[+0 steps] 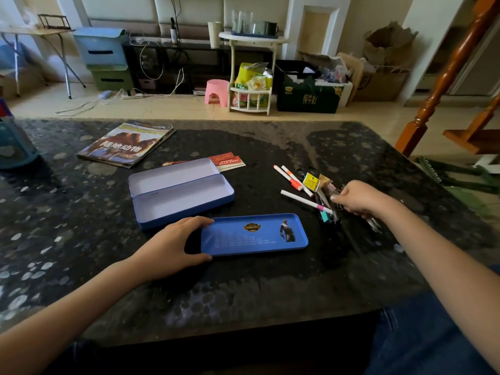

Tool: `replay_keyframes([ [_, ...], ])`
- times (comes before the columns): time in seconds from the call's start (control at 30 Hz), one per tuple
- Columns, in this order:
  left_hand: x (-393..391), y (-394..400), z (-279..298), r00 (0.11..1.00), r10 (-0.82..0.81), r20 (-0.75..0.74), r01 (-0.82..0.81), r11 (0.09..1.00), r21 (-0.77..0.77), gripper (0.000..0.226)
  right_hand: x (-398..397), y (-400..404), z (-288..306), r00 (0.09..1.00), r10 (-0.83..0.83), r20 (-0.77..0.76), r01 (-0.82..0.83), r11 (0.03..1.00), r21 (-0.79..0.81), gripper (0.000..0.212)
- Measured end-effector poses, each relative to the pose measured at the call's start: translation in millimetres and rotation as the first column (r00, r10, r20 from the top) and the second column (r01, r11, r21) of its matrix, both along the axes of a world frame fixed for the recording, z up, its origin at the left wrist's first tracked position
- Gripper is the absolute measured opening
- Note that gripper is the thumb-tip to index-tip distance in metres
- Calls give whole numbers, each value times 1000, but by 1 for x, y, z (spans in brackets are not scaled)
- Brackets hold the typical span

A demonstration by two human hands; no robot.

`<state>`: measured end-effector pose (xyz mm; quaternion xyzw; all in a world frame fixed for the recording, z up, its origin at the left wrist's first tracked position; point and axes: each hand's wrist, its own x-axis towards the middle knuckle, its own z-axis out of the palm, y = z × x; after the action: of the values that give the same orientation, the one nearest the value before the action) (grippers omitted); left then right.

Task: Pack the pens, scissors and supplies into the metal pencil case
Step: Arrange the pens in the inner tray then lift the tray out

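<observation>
A blue metal pencil case [178,193] lies open and empty at the table's middle, lid folded back. In front of it rests a blue inner tray [257,235] with a printed figure. My left hand [176,243] grips the tray's left end, thumb on the near edge. To the right lies a pile of supplies: white pens [293,180] with orange tips, another white pen [305,201] with a pink band, black-handled scissors [307,171], a yellow-labelled item [311,182]. My right hand [361,197] rests on the pile, fingers closed around something small and dark I cannot identify.
A magazine [125,144] lies at the table's back left, red-and-white cards [230,161] behind the case, a teal container [15,147] at the left edge. The dark speckled table [243,288] ends close to my lap. A wooden stair rail [443,77] stands at right.
</observation>
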<state>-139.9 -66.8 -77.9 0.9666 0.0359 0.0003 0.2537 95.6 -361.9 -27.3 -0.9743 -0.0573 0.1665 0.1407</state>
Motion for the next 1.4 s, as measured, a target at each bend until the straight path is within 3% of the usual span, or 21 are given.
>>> replay_keyframes([
  [0.07, 2, -1, -2, 999, 17, 39, -16, 999, -28, 59, -5, 2, 5, 993, 63, 98, -59, 998, -36, 23],
  [0.17, 3, -5, 1, 996, 27, 88, -25, 999, -31, 55, -19, 10, 15, 955, 217, 202, -238, 967, 88, 18],
  [0.3, 3, -20, 13, 963, 14, 268, -6, 1000, -30, 58, -55, 36, 24, 848, 511, 143, -530, 818, 223, 27],
  [0.37, 5, -27, 19, 958, -22, 285, 20, 1000, 9, 62, -71, 52, 24, 770, 626, 124, -636, 735, 234, 34],
  [0.43, 9, -31, 21, 966, -47, 254, 40, 999, 35, 61, -80, 61, 22, 749, 652, 116, -648, 686, 332, 37],
  [0.57, 15, -30, 23, 948, 9, 318, -29, 998, 60, 56, -85, 64, 17, 817, 563, 121, -513, 615, 599, 40],
  [0.63, 17, -25, 27, 936, 13, 350, -57, 992, 116, 47, -84, 64, 15, 846, 527, 81, -394, 516, 761, 41],
  [0.73, 17, -24, 34, 948, 58, 313, -61, 998, -2, 31, -86, 68, 12, 889, 456, -36, -149, 362, 920, 37],
  [0.83, 13, -36, 38, 961, 75, 265, -32, 986, -163, 41, -88, 71, 8, 891, 454, -1, -233, 459, 858, 37],
  [0.9, 10, -45, 38, 965, 70, 254, -18, 980, -200, 33, -90, 72, 7, 902, 429, -53, -167, 460, 872, 39],
  [0.97, 10, -49, 37, 960, 114, 257, -53, 971, -233, 28, -92, 74, 5, 898, 379, -223, 119, 279, 953, 40],
  [1.03, 11, -52, 36, 953, 207, 220, -119, 927, -356, 19, -97, 77, 4, 847, 365, -386, 388, 70, 919, 37],
  [1.07, 11, -56, 37, 949, 253, 185, -150, 885, -441, 13, -101, 79, 3, 820, 371, -435, 453, 42, 890, 33],
  [1.13, 11, -65, 40, 946, 306, 104, -192, 792, -579, 4, -114, 85, 0, 798, 388, -461, 435, 160, 886, 22],
  [1.2, 8, -76, 39, 953, 291, 91, -179, 777, -603, 8, -128, 91, -4, 784, 433, -444, 337, 303, 891, 13],
  [1.3, 4, -78, 29, 974, 122, 190, -61, 951, -302, 10, -133, 95, -4, 840, 412, -354, 188, 390, 902, 18],
  [1.4, 5, -63, 23, 985, 1, 173, -16, 997, 81, 24, -108, 88, -4, 945, 327, -32, -178, 593, 785, 27],
])
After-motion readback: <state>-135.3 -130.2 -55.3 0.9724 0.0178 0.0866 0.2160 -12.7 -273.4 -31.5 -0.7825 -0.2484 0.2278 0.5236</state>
